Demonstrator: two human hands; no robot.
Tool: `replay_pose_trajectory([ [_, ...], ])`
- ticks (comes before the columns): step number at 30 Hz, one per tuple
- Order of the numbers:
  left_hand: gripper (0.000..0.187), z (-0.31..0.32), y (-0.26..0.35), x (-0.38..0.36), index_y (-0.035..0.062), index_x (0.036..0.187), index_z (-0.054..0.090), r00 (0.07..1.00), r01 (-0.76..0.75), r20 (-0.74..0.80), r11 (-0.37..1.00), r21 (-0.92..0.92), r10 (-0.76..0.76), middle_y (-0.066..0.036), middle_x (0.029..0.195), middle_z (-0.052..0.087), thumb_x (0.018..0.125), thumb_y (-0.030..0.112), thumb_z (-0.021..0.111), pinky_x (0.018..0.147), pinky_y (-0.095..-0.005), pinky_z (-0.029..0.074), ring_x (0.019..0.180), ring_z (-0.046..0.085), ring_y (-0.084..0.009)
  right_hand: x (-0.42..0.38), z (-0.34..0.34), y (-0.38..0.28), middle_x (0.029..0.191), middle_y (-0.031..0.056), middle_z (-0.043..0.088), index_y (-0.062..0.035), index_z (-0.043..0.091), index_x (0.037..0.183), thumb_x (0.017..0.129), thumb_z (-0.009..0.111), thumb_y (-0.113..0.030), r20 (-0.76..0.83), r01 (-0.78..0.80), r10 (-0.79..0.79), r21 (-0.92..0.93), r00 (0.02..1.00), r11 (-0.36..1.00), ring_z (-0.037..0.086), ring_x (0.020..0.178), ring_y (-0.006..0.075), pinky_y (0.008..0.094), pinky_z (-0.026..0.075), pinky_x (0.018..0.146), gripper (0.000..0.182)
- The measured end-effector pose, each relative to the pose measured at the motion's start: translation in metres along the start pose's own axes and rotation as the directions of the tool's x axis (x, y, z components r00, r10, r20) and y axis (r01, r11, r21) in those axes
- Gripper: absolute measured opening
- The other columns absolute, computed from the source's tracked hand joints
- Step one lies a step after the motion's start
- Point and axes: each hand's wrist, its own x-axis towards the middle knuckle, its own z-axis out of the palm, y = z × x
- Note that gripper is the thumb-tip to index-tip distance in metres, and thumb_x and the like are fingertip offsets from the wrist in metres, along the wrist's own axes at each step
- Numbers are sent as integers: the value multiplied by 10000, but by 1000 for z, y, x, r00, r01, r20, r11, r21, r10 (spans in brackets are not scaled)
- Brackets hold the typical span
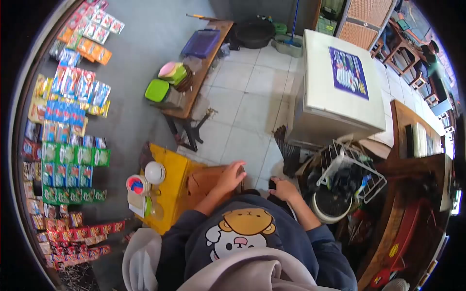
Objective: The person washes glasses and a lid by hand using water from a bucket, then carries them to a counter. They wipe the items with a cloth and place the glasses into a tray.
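Note:
My left hand [232, 177] is stretched out in front of my body, its fingers extended and apart, holding nothing. It is close to a brown wooden surface [200, 180] beside the yellow table [173, 169]. Opposite it, my right hand [286, 189] is closed, with its fingers curled over something dark at my lap; I cannot tell what that is. On the yellow table stand a white round-lidded container [155, 172], a tub with red and blue contents [138, 185] and a small box [137, 203].
Sachet strips [75, 155] hang along the left wall. A wooden bench [206, 70] carries a purple container [200, 42] and green dishes [157, 90]. The white chest freezer [320, 72] stands ahead right, near a wire rack [340, 165]. A seated person [429, 53] is far right.

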Motion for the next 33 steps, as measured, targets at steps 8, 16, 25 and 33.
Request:
replay_pose_trajectory([
  [8,336,-42,-14,123,40,1064,471,968,79,-239,997,-12,-80,-142,1076,491,739,69,552,870,-349,364,1018,456,-315,132,-140,2,1028,191,532,-47,466,1118,734,566,-295,-160,96,-83,76,984,992,503,957,337,381,408,815,468],
  [16,363,-123,-137,303,52,1107,458,906,263,-269,932,-248,-327,-125,1098,502,763,111,558,817,-325,402,967,514,-255,327,-212,-16,1037,189,517,-92,484,1099,709,584,-320,21,-10,14,-170,1000,985,523,945,316,415,441,771,463],
  [25,356,-215,-134,595,42,1116,451,989,144,67,937,-317,-129,-108,1119,501,782,127,542,821,-314,417,968,521,-242,465,-380,-40,1001,132,529,-96,491,1080,726,570,-250,-249,26,-32,-26,968,999,531,928,295,405,449,751,394],
  [33,351,-182,-60,824,39,1098,462,990,-12,131,959,-285,51,-105,1102,519,771,128,555,823,-312,420,978,521,-218,548,-544,57,972,136,547,-101,495,1082,726,573,-249,-409,-70,151,206,900,976,529,921,298,394,444,762,393],
])
